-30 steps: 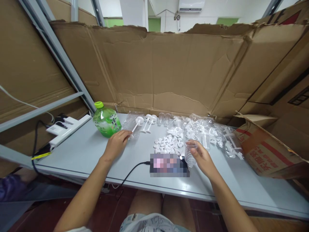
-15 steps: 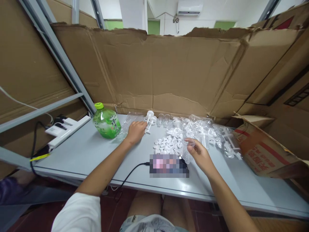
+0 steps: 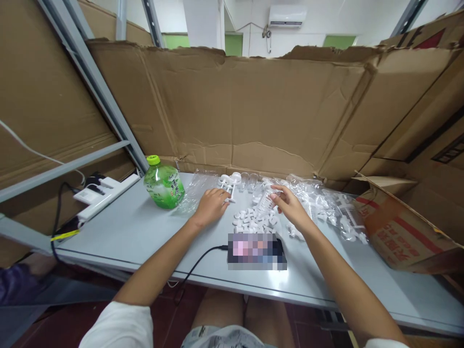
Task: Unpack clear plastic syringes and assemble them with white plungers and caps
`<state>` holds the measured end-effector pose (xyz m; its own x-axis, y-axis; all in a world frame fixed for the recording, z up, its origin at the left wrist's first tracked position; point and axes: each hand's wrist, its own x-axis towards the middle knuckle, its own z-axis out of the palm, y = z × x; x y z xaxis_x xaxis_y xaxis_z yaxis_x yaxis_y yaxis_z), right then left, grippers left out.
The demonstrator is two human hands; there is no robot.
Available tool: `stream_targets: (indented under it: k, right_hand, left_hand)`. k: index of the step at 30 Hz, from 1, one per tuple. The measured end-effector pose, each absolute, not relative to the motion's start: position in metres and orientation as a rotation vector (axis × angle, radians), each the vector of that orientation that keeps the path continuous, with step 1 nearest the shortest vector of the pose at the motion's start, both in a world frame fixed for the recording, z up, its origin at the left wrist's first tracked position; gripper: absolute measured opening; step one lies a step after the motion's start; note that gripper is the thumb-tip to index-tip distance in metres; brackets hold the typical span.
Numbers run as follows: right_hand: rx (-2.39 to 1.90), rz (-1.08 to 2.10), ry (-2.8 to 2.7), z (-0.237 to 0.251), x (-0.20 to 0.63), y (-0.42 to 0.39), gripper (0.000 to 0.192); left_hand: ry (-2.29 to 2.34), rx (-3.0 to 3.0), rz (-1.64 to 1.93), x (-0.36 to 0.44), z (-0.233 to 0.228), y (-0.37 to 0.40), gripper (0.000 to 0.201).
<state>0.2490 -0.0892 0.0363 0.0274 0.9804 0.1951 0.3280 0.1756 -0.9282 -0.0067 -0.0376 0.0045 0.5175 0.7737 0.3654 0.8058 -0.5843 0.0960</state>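
Observation:
My right hand (image 3: 292,207) grips a clear ribbed plastic tube (image 3: 266,202) between thumb and fingers. The tube tilts above a pile of small white plastic caps (image 3: 252,221). Farther left, my left hand (image 3: 211,207) has curled fingers, their tips at the stem of a white plunger-shaped piece (image 3: 233,192). More round white discs lie close behind that stem. Beyond them, two clear ribbed tubes (image 3: 248,181) stand by the cardboard wall.
A phone with a blurred screen (image 3: 255,250) lies at the front, its cable running left. A green drink bottle (image 3: 164,183) and power strip (image 3: 108,195) are on the left. Plastic bags of white parts (image 3: 326,203) and an open cardboard box (image 3: 402,227) occupy the right.
My right hand has moved up and left with the clear tube, from beside the phone to above the caps. My left hand and the white plunger-shaped piece have shifted slightly right and nearer.

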Motion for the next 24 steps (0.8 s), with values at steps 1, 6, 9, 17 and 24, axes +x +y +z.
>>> stream_targets:
  k: [1,6,9,17,24]
  right_hand:
    - [-1.323,0.853,-1.487,0.036,0.247,-0.085,0.047]
    - [-1.234,1.028,-1.420,0.035,0.230,-0.069,0.043]
    - [-1.137,1.129,-1.266,0.035,0.222,-0.064,0.041]
    - [-0.993,1.153,-1.117,0.035,0.214,-0.048,0.052]
    - [-1.175,1.015,-1.278,0.020,0.229,-0.060,0.069]
  left_hand:
    - [-1.360,-2.724,-0.638,-0.004,0.005,-0.043,0.018]
    - [-1.282,-3.071,-1.117,0.012,0.008,-0.067,0.055]
    - [-1.202,-3.178,-1.261,0.023,0.013,-0.073,0.064]
    - [-1.167,-3.108,-1.753,0.058,0.014,-0.021,0.041]
    - [-1.640,-2.690,-1.278,0.081,0.013,0.027,0.042]
